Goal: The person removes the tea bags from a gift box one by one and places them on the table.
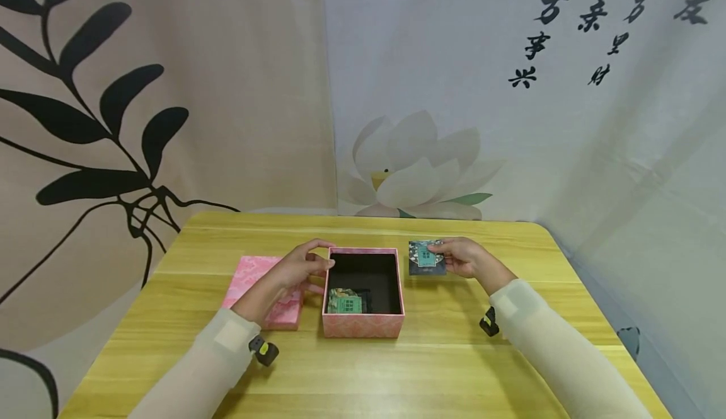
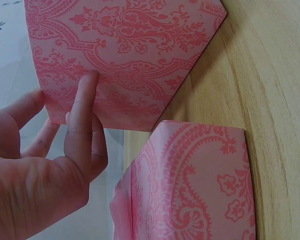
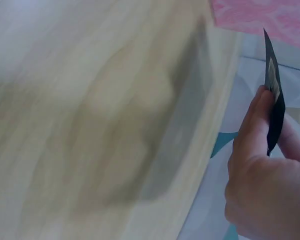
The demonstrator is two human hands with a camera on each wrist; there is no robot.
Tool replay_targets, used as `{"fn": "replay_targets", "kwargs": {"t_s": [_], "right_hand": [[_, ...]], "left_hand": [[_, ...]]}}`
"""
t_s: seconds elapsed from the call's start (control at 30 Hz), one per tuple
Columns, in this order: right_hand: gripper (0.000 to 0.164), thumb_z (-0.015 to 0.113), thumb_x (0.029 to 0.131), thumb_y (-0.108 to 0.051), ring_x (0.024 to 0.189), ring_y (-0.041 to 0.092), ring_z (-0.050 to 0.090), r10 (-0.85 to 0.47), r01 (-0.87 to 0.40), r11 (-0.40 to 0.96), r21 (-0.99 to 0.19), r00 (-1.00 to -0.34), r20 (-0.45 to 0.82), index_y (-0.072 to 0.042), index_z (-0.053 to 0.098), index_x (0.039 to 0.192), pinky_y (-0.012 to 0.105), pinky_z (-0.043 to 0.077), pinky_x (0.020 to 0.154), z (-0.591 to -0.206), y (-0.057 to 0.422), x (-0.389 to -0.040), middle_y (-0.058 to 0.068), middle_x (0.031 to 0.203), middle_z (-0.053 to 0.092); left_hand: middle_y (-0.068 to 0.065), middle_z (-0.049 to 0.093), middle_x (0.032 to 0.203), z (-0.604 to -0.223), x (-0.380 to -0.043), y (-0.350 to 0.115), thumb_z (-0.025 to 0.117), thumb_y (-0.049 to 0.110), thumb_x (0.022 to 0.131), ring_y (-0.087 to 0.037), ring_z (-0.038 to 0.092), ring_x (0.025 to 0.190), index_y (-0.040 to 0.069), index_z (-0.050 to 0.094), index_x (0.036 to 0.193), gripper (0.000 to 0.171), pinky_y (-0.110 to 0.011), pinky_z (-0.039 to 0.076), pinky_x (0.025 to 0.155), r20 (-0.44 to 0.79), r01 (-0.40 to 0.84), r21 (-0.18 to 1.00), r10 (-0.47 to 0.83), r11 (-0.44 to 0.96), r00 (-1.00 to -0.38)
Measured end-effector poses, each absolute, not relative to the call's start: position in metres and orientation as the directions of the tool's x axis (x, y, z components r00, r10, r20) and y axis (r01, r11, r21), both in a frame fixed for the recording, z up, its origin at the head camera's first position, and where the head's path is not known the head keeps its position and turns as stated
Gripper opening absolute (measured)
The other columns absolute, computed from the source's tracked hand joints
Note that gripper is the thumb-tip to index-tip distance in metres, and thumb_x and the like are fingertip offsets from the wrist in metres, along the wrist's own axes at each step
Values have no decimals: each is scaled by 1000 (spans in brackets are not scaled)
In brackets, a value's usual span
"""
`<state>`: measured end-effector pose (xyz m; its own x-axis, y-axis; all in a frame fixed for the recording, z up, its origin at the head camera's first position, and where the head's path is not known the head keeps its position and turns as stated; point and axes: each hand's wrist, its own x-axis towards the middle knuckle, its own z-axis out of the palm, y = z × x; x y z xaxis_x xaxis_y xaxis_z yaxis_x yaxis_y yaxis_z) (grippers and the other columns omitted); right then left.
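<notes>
at lower centre we see the left hand (image 1: pixel 298 270) gripping a pink box (image 1: pixel 363 326); at centre right, the right hand (image 1: pixel 466 258) pinching a dark packet (image 1: pixel 421 264).

Head: lettering on dark-blue, teal-labelled square packet (image 1: pixel 425 260) too small to read; pink patterned rectangular lid (image 1: pixel 249 274) partly hidden by left grip (image 1: pixel 297 271). Left wrist: pink floral-print box (image 2: pixel 135 45) cut by top edge. Right wrist: wood-grain worktop (image 3: pixel 65 125) blurred.

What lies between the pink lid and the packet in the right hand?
In the head view, the open pink box, with the left hand touching it.
</notes>
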<state>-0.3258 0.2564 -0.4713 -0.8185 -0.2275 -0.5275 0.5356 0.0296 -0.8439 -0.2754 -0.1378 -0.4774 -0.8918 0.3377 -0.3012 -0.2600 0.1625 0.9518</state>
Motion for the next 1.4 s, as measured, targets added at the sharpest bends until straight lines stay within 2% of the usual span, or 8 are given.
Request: {"fn": "replay_targets", "kwargs": {"t_s": [0.1,0.23,0.37,0.57,0.73,1.0,1.23,1.4], "right_hand": [[50,60,105,-9,61,8,43,-197,532,38,-846,-826,-529,0,42,151,21,38,56,-477,258,-328,-3,76,59],[4,63,103,-8,51,7,33,-135,517,64,-854,-843,-521,-6,61,100,20,33,49,-481,259,-331,-4,62,50],[28,64,103,-8,48,7,31,-100,492,104,-864,-860,-501,-11,55,76,21,35,47,-482,260,-330,-3,59,50],[10,56,106,-9,48,8,26,-44,435,224,-872,-889,-455,-1,58,100,24,30,48,-485,263,-329,-4,60,41],[33,53,108,-11,53,10,34,-1,372,395,-840,-914,-405,8,51,135,25,37,50,-490,266,-330,-1,70,46],[27,64,102,-10,62,13,50,53,336,461,-821,-934,-353,5,65,124,27,49,55,-498,269,-326,5,78,61],[27,61,103,-11,53,11,46,41,291,491,-821,-949,-312,10,68,120,28,46,53,-494,271,-322,10,72,62],[31,59,105,-12,60,17,54,36,240,541,-806,-964,-262,11,67,123,33,49,59,-490,269,-319,19,83,68]], "left_hand": [[-24,52,128,-478,-276,-138,68,17,101,-50,63,115,18,50,145,47,-49,64,76,-305,-264,950,333,164,-892],[-25,52,129,-477,-276,-137,69,18,101,-48,64,114,17,50,146,49,-48,64,76,-300,-256,952,333,169,-894],[-26,51,130,-477,-275,-137,70,20,100,-48,64,113,18,50,146,51,-48,64,76,-306,-263,950,338,167,-890],[-25,52,129,-476,-275,-137,71,20,100,-49,64,112,18,50,146,51,-48,64,76,-303,-260,951,338,168,-891],[-25,52,128,-477,-275,-137,72,21,99,-49,65,111,18,50,146,52,-48,64,77,-311,-270,949,338,164,-888],[-25,53,125,-477,-275,-137,72,21,99,-48,65,111,18,50,146,52,-48,64,75,-312,-269,948,335,169,-889],[-27,52,128,-477,-275,-137,70,19,100,-48,63,113,18,50,146,50,-48,64,76,-316,-276,947,331,165,-889],[-29,50,131,-476,-275,-137,69,19,100,-49,64,111,18,49,146,50,-48,64,76,-310,-267,948,328,172,-892]]}}
